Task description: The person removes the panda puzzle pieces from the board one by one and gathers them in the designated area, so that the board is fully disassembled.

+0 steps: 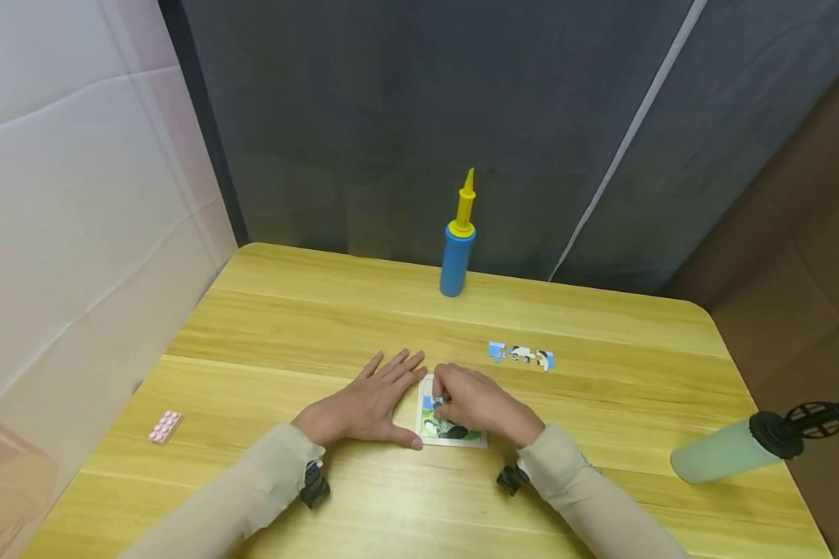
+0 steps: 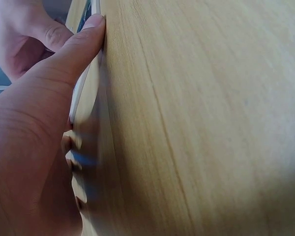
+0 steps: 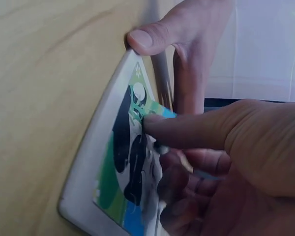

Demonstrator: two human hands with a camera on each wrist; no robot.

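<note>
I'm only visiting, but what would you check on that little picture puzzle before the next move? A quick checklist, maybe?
1. Puzzle frame steadied: ok; the left hand is spread at its left side, thumb against the near corner.
2. Loose pieces uncovered: ok; three lie beyond the frame, to the right.
3. All pieces inside the frame: not ok; those three are outside.
4. Right hand gripping a piece: cannot tell; its curled fingers hide the spot.
5. Blue-and-yellow pump out of the way: ok; it stands well beyond the frame.
</note>
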